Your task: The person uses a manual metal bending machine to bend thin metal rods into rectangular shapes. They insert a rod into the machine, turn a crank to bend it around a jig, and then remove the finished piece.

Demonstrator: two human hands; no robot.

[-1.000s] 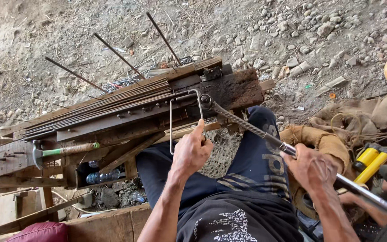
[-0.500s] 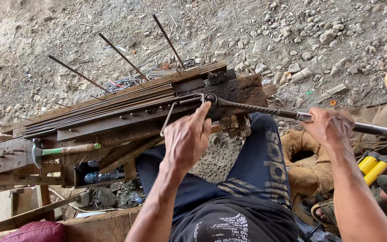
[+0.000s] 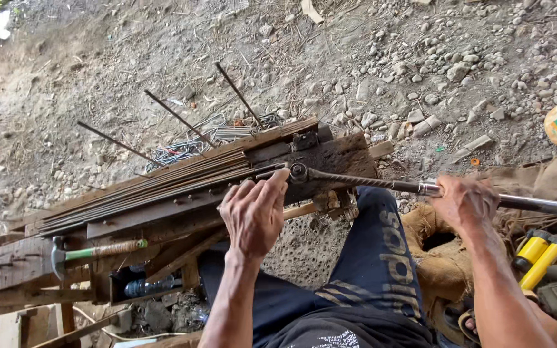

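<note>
A: Nearest us, what are the hands doing now?

B: The right hand (image 3: 465, 203) is closed around the long bending lever (image 3: 420, 187), gripping it where the ribbed bar meets the smooth pipe. A second ago that lever slanted down toward the person's knee; now it lies almost level, swung up and away from the body, and the hand has travelled with it.

A: And the left hand (image 3: 256, 209)?

B: It lies palm down with the fingers curled over the thin steel rod (image 3: 253, 177) at the near edge of the tabletop (image 3: 162, 216), pressing it just beside the pivot. I cannot tell how tightly the fingers close, since the back of the hand hides them. Earlier the bent rod hung below the edge as an open rectangle; that loop no longer shows, covered by the hand or drawn up flat.

A: So what does the swing mean?

B: I judge that another corner of the rod has just been bent at the lever's head (image 3: 299, 172), where the rod sits against the pins.

A: Anything else on the bench?

B: A hammer (image 3: 95, 251) with a green and tan handle lies to the left, unmoved. Farther along, a bundle of straight rods (image 3: 162, 183) runs the length of the tabletop.

A: Beyond that?

B: Three dark bars (image 3: 175, 116) stick up from the stony ground, with finished bent hoops (image 3: 220, 135) piled behind the bench.
</note>
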